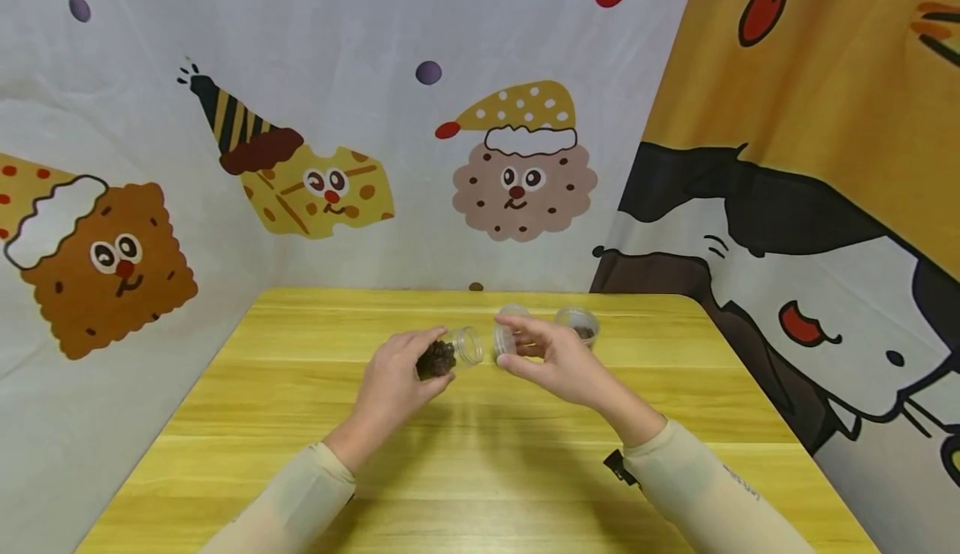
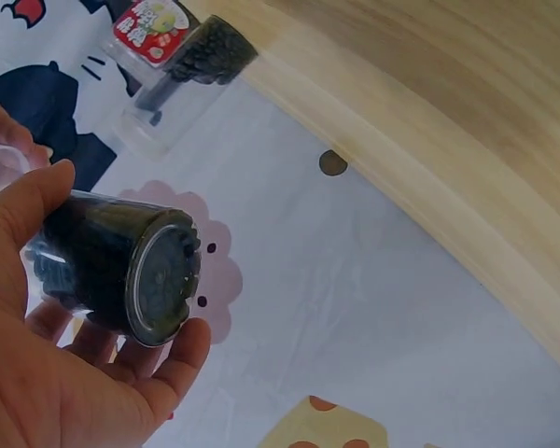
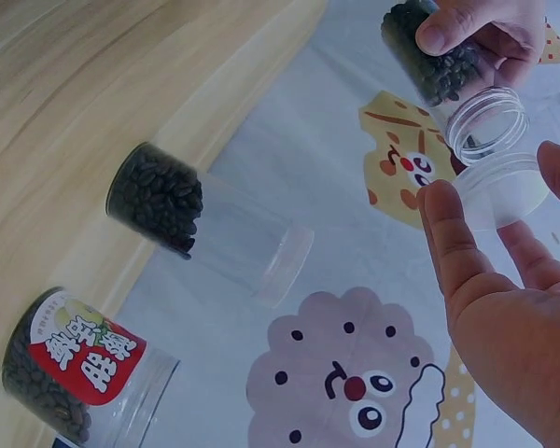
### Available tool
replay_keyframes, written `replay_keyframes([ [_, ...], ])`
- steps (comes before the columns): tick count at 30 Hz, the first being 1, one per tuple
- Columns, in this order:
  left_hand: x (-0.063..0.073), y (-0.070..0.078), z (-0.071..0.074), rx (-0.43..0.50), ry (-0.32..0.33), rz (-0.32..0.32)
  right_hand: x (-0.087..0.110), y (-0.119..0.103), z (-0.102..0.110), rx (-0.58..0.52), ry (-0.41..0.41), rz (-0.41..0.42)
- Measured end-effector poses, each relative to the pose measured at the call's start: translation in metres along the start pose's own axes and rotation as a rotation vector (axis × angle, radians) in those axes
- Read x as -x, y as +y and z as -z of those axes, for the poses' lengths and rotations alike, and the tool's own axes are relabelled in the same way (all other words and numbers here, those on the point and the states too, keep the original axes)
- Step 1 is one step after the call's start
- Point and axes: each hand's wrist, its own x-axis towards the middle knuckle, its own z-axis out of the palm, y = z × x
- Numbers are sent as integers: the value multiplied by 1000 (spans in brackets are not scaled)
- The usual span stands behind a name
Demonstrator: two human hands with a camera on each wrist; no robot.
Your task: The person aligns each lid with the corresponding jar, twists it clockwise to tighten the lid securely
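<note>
My left hand [image 1: 397,368] grips a clear plastic jar [image 1: 467,346], its fingers curled round the body. The jar is partly filled with dark brown beans [image 3: 443,70] and tilted, its threaded mouth towards the right hand and without a lid. My right hand [image 1: 557,356] holds a translucent round lid [image 1: 505,342] by its edge between thumb and fingers. In the right wrist view the lid [image 3: 499,191] is close to the jar's mouth; whether they touch cannot be told. The left wrist view shows the jar's round base [image 2: 163,280].
Behind the right hand stand two more clear jars with dark beans. One jar [image 3: 252,238] is unlabelled, with a pale translucent top. The other jar [image 3: 84,359] carries a red and white label. A printed cloth [image 1: 360,54] hangs behind the wooden table [image 1: 300,421].
</note>
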Motion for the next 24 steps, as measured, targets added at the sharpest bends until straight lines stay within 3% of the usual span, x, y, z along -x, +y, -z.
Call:
replay_keyframes([
  [14,-2,5,-2,-118,24,-77,-1,-1,-2,-19,-5,3],
  [24,-2,10,-4,-130,-4,-78,0,-4,-4,-17,-13,5],
])
